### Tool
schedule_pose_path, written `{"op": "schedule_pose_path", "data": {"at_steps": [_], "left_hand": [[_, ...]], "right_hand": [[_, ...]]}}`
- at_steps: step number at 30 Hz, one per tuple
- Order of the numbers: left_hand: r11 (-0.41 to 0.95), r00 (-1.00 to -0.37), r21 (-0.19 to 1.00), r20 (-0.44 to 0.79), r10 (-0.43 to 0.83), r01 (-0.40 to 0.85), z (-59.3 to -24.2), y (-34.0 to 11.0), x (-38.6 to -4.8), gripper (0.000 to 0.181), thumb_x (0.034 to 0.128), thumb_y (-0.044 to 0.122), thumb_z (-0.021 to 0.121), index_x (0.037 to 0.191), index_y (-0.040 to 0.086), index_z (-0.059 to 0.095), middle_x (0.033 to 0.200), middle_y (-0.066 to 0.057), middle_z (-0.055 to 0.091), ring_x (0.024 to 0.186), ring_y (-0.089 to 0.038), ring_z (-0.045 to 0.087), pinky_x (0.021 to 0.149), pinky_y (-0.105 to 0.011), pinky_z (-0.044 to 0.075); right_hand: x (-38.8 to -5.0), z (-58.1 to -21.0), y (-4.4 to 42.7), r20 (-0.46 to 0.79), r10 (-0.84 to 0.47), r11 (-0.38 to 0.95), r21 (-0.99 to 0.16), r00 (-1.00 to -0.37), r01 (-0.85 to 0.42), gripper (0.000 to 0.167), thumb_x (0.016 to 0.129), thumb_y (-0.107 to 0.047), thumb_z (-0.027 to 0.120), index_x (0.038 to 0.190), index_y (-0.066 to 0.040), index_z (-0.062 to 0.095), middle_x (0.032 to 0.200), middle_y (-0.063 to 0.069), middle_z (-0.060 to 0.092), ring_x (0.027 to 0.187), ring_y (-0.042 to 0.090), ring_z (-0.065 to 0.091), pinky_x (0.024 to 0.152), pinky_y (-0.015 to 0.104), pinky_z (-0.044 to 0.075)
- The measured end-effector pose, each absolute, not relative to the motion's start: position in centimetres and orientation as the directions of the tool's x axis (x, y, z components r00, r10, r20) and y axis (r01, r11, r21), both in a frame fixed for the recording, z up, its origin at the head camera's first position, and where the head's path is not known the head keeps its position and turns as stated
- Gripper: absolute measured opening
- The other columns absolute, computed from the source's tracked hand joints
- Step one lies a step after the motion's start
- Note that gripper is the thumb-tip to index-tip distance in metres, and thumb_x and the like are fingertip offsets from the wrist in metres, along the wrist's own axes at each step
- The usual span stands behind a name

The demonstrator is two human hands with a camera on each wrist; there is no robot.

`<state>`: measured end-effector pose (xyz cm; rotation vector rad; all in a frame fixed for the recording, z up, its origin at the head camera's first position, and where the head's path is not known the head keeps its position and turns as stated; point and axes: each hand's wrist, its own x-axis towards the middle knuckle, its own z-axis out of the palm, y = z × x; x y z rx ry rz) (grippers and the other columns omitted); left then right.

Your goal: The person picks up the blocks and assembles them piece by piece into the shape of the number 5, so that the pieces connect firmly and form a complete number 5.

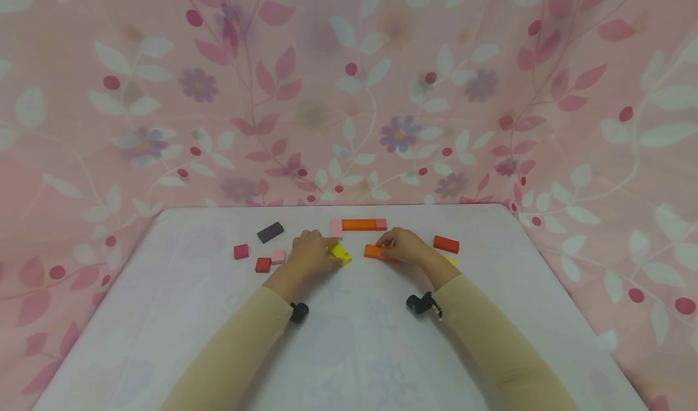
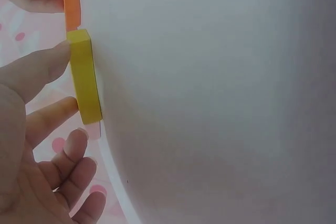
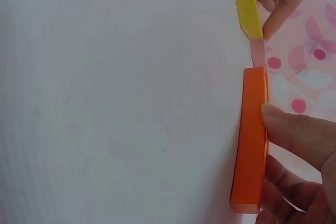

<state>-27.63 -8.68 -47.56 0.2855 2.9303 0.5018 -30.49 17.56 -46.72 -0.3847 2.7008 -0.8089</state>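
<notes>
Near the middle of the table, my left hand (image 1: 312,253) pinches a yellow block (image 1: 339,253) between thumb and forefinger. In the left wrist view the yellow block (image 2: 85,82) is long, and the other fingers are loosely bent away from it. My right hand (image 1: 405,245) grips an orange block (image 1: 373,251) by its long side, partly covering it from above. The right wrist view gives the orange block's (image 3: 249,140) full length. Behind both hands, a pink block (image 1: 337,229), a long orange block (image 1: 358,225) and a smaller pink block (image 1: 382,224) lie end to end.
To the left lie a dark grey block (image 1: 270,232), a magenta block (image 1: 241,251), a red block (image 1: 263,265) and a pink block (image 1: 279,256). A red block (image 1: 446,244) and a partly hidden yellow block (image 1: 451,261) sit by the right forearm. Floral cloth hangs behind the table.
</notes>
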Motion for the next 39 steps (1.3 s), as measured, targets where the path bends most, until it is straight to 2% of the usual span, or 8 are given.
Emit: {"op": "schedule_pose_path", "data": {"at_steps": [8, 17, 22, 30, 33, 39], "left_hand": [[0.928, -0.957, 0.307, -0.127, 0.260, 0.212, -47.3, -9.0, -27.8, 0.063, 0.0832, 0.052, 0.076, 0.141, 0.036, 0.058, 0.099, -0.003, 0.052, 0.098, -0.024, 0.044, 0.086, -0.039, 0.037], [0.918, -0.942, 0.347, -0.197, 0.272, 0.192, -46.9, -9.4, -27.9, 0.061, 0.0860, 0.047, 0.075, 0.143, 0.039, 0.055, 0.112, -0.004, 0.054, 0.101, -0.026, 0.044, 0.083, -0.040, 0.043], [0.912, -0.927, 0.335, -0.205, 0.315, 0.236, -46.6, -9.6, -28.2, 0.058, 0.0886, 0.042, 0.072, 0.144, 0.038, 0.055, 0.111, -0.003, 0.055, 0.103, -0.026, 0.043, 0.086, -0.041, 0.040], [0.914, -0.917, 0.330, -0.235, 0.322, 0.237, -46.5, -9.8, -28.7, 0.053, 0.0896, 0.039, 0.072, 0.141, 0.039, 0.058, 0.111, -0.003, 0.055, 0.105, -0.025, 0.044, 0.088, -0.043, 0.042], [0.914, -0.919, 0.330, -0.230, 0.320, 0.236, -46.7, -9.8, -28.8, 0.052, 0.0894, 0.039, 0.072, 0.140, 0.039, 0.059, 0.110, -0.003, 0.054, 0.103, -0.024, 0.044, 0.086, -0.041, 0.042], [0.916, -0.931, 0.279, -0.143, 0.335, 0.287, -46.8, -9.8, -28.7, 0.052, 0.0898, 0.045, 0.071, 0.140, 0.035, 0.060, 0.097, -0.003, 0.053, 0.094, -0.025, 0.045, 0.082, -0.040, 0.037]], "right_hand": [[-30.4, -46.6, 16.4, -0.191, -0.374, 0.804, -0.554, -0.908, -0.215, 0.024, 0.089, -0.022, 0.078, 0.112, -0.017, 0.076, 0.107, -0.002, 0.066, 0.093, 0.020, 0.055, 0.084, 0.035, 0.048], [-30.4, -46.8, 15.5, -0.196, -0.385, 0.799, -0.559, -0.902, -0.220, 0.025, 0.089, -0.022, 0.078, 0.114, -0.018, 0.076, 0.107, -0.003, 0.068, 0.094, 0.019, 0.056, 0.087, 0.035, 0.050], [-30.3, -46.8, 15.1, -0.198, -0.396, 0.793, -0.565, -0.897, -0.225, 0.026, 0.089, -0.022, 0.078, 0.115, -0.019, 0.076, 0.108, -0.004, 0.069, 0.093, 0.019, 0.056, 0.087, 0.034, 0.050], [-30.2, -47.1, 14.6, -0.156, -0.422, 0.773, -0.577, -0.893, -0.265, 0.025, 0.089, -0.023, 0.078, 0.114, -0.020, 0.077, 0.105, -0.007, 0.070, 0.091, 0.017, 0.057, 0.086, 0.034, 0.050], [-30.2, -47.2, 14.6, -0.153, -0.431, 0.771, -0.574, -0.889, -0.275, 0.026, 0.089, -0.024, 0.078, 0.115, -0.019, 0.076, 0.106, -0.008, 0.071, 0.091, 0.017, 0.057, 0.085, 0.033, 0.050], [-30.0, -47.0, 15.3, -0.125, -0.416, 0.778, -0.562, -0.901, -0.280, 0.028, 0.089, -0.025, 0.078, 0.116, -0.017, 0.075, 0.113, -0.001, 0.069, 0.095, 0.018, 0.057, 0.088, 0.036, 0.049]]}}
